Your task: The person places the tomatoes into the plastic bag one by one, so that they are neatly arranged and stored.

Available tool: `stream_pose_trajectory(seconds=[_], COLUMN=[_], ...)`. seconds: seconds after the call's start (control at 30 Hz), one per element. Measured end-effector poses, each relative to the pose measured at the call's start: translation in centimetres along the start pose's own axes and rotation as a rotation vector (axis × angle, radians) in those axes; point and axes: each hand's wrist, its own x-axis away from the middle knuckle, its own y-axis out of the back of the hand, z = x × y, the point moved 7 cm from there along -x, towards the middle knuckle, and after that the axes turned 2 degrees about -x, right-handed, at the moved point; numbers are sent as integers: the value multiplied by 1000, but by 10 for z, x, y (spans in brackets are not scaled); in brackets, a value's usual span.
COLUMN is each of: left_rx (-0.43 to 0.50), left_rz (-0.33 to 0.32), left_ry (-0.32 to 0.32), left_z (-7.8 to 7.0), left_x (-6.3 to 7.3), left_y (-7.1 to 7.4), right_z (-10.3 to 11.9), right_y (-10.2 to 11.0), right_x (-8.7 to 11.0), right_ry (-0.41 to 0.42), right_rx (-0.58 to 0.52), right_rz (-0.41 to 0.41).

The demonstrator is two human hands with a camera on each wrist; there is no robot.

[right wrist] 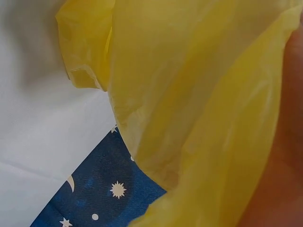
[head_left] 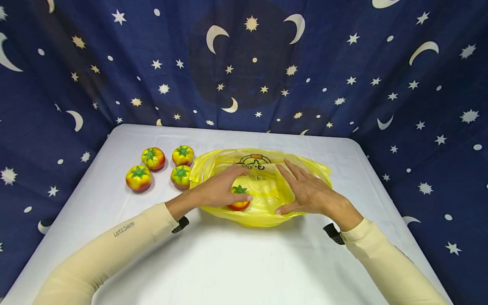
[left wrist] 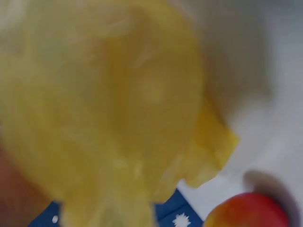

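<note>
A yellow translucent plastic bag (head_left: 267,218) lies on the table with its mouth spread upward, dark printing showing on its inside wall. One red-and-yellow tomato (head_left: 239,206) with a green leafy top sits within the bag. My left hand (head_left: 219,186) reaches into the left part of the mouth, thumb extended across that tomato; whether it touches it I cannot tell. Fingers spread, my right hand (head_left: 309,192) is inside the right part of the opening. Yellow film (left wrist: 118,94) fills most of the left wrist view, and bag plastic (right wrist: 189,94) covers much of the right one.
Left of the bag stand several more tomatoes: one at the front left (head_left: 138,178), another behind it (head_left: 153,159), and a pair beside the bag, the nearer tomato (head_left: 180,177) almost against its edge. A starry blue curtain (head_left: 251,76) surrounds the white-covered table (head_left: 244,262).
</note>
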Motion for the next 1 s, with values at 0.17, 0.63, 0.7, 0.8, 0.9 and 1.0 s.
stream_pose_trajectory(seconds=[0.17, 0.63, 0.7, 0.8, 0.9, 1.0], left_rx=[44, 258, 240, 201, 149, 91], left_rz=[-70, -425, -478, -554, -625, -660], left_ry=[9, -54, -32, 48, 144, 260], left_z=[-12, -6, 6, 27, 52, 81], left_x=[8, 60, 73, 93, 113, 132], left_y=[25, 101, 113, 129, 142, 151], right_z=[-1, -1, -1, -1, -1, -1], right_y=[1, 2, 3, 3, 4, 4], right_x=[2, 2, 2, 2, 2, 2], right_ry=[1, 30, 34, 41, 44, 45], right_rx=[5, 6, 7, 8, 11, 15], right_rz=[-8, -32, -34, -40, -44, -43])
